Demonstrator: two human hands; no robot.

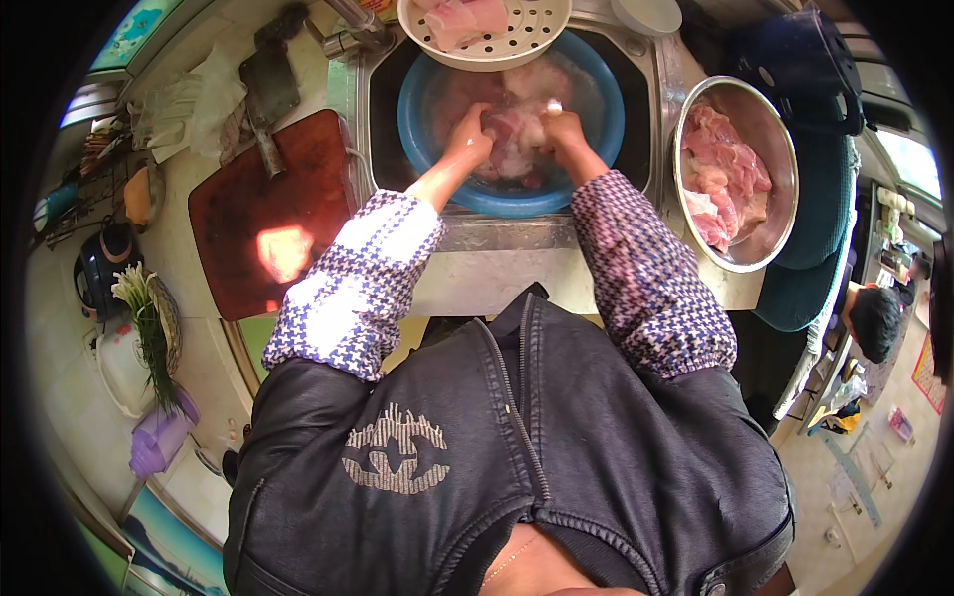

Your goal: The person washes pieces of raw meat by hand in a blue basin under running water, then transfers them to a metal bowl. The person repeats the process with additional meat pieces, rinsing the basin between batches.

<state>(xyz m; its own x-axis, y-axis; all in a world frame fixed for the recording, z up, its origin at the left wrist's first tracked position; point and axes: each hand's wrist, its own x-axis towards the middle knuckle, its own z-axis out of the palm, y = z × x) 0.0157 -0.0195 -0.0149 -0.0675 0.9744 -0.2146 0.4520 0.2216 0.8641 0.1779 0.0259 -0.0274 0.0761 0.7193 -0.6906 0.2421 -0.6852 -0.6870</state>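
Note:
A blue plastic basin [408,134] of cloudy water stands in the metal sink, with pieces of raw meat [514,134] in it. My left hand [469,143] grips the left side of a pale pink piece, its fingertips partly hidden by meat and water. On the other side, my right hand [564,135] holds the same mass of meat, fingers curled under and partly hidden. Whether both hold one single piece is hard to tell. Just beyond, a white perforated colander [536,30] carries a slab of raw meat [462,22].
Right of the sink, a stainless steel bowl [786,179] contains more raw meat. On the left lie a reddish-brown cutting board [231,216] and a cleaver [270,86], its handle over the board. A faucet [358,33] rises behind the sink. A person [873,320] is farther right.

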